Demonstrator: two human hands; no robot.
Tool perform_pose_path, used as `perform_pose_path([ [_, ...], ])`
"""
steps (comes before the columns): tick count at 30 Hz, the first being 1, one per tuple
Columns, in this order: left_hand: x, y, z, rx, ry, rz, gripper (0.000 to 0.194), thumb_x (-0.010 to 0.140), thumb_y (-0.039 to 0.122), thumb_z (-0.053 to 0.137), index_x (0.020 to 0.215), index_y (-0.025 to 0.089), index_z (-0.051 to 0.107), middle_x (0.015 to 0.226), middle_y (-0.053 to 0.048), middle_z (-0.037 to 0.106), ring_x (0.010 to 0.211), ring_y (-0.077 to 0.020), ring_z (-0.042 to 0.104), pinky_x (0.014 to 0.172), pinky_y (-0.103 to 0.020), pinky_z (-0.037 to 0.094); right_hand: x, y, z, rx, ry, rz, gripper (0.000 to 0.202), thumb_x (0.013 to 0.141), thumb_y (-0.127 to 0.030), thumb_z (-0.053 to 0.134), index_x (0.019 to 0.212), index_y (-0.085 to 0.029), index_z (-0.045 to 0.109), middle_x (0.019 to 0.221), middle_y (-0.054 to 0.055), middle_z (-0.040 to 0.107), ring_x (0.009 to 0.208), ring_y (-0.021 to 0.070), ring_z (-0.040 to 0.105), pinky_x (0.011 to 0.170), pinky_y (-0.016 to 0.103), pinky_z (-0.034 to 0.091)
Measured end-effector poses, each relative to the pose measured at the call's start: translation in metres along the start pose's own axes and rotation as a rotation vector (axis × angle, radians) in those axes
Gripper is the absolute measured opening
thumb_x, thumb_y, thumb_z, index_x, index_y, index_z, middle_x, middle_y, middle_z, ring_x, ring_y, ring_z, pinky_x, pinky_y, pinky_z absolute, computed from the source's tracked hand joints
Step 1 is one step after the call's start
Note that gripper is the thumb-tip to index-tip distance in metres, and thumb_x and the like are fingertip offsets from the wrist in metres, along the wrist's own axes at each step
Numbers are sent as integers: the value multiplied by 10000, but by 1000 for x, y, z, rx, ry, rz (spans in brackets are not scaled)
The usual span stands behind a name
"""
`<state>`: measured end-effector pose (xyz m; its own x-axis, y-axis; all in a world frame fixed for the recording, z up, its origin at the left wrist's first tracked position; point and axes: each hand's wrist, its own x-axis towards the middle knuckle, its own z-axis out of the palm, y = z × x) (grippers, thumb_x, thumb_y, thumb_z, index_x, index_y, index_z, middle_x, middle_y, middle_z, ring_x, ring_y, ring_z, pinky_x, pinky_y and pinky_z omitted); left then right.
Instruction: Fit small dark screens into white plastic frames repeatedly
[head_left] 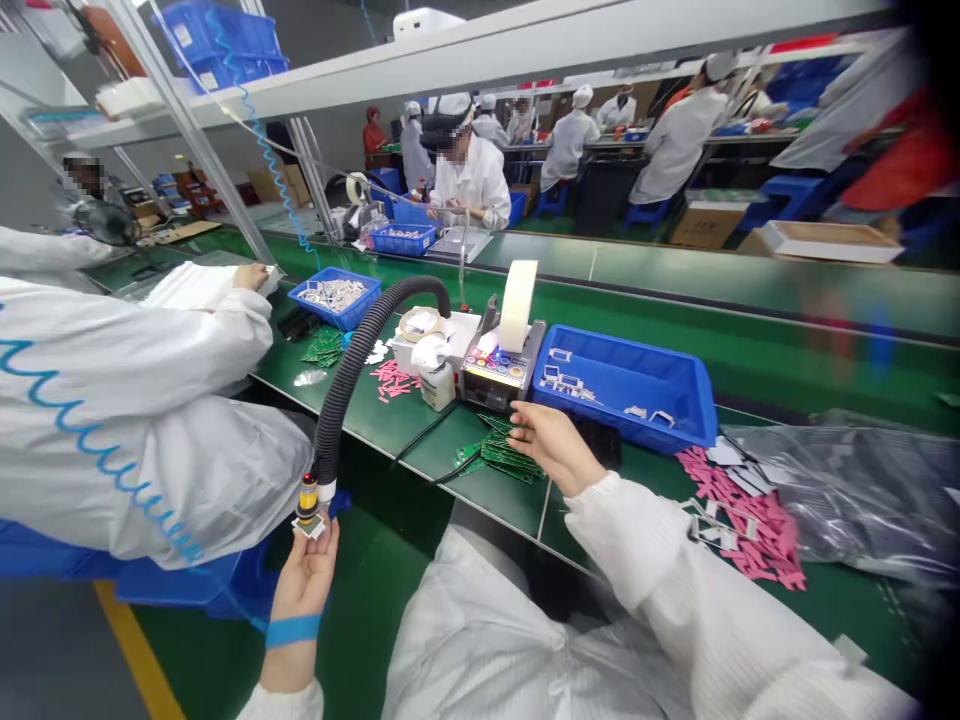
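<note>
**Small part at the hose tip**

While our left hand (306, 575) holds 1 small flat part (312, 526) up against the tip of the black hose (352, 365), low beside the bench (390, 420), our right hand (546, 440) rests half open on the pile of green boards (499, 455). Just behind them stands the tape machine (501, 365), with the blue bin (626, 385) beside it. Pink bits (750, 520) lie to the right.

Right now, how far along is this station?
Done: unclear; no finished pile that can be told apart. In hand: left hand holds a small part against the hose nozzle; right hand rests over the green boards. Left: that stack of boards, plus a few loose frames in the blue bin.
</note>
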<state>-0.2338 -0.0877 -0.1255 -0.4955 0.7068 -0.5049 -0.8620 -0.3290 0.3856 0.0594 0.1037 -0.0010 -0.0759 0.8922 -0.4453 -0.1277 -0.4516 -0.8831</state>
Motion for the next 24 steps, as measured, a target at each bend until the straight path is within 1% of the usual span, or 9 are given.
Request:
perform_pose_path([
  [5,5,-10,-6,-23,1,-55,442,935,221,311,1358,331,382,903,-10,765,858,-147,704,818,-271,555,14,8,14,153,146,100,273,895,-307,537,1113,-144,549,1057,60,595,857,151,607,714,328,534],
  [8,-1,-32,-8,20,6,-147,448,937,163,273,1333,297,434,858,-41,767,819,-162,712,794,-291,565,19,11,25,215,209,114,298,893,-310,540,1144,-150,539,1111,71,581,918,172,600,762,362,528],
  [11,-13,-62,3,80,-7,-243,435,922,101,294,1266,237,525,863,-80,764,843,-184,710,767,-304,575,25,8,34,253,245,108,307,893,-313,539,1155,-153,535,1132,74,575,942,180,595,783,377,523],
  [13,-21,-79,19,110,-25,-297,416,911,68,314,1183,212,593,873,-87,762,858,-186,707,777,-315,573,26,4,39,260,254,93,306,894,-317,536,1154,-154,535,1128,74,576,937,179,596,779,374,523],
  [16,-35,-98,55,129,-61,-369,372,895,46,356,1073,187,651,896,-88,759,899,-178,697,844,-333,547,13,-2,40,235,238,49,266,898,-310,529,1105,-145,550,1055,60,592,859,153,600,721,335,526],
  [19,-52,-109,96,115,-98,-411,327,881,44,402,1023,166,671,912,-84,755,926,-162,687,936,-334,491,-26,-4,32,179,148,-53,157,830,-285,610,895,-143,614,863,16,597,734,115,568,633,253,488],
  [21,-68,-114,121,104,-130,-443,284,880,69,426,953,139,692,929,-98,750,926,-169,685,972,-354,462,-60,-4,20,135,54,-133,138,709,-263,714,695,-156,628,796,5,587,753,124,557,651,237,467],
  [22,-78,-117,132,103,-176,-481,284,888,85,421,917,135,699,931,-92,750,920,-162,683,981,-351,452,-77,-4,13,96,7,-182,162,649,-249,750,614,-163,618,819,13,594,809,146,562,697,251,468],
  [24,-96,-122,151,101,-263,-560,264,883,102,449,857,151,708,887,-51,757,865,-140,689,956,-323,462,-107,-4,0,-76,-91,-354,155,618,-234,754,555,-179,623,970,44,606,962,209,556,814,321,460],
])
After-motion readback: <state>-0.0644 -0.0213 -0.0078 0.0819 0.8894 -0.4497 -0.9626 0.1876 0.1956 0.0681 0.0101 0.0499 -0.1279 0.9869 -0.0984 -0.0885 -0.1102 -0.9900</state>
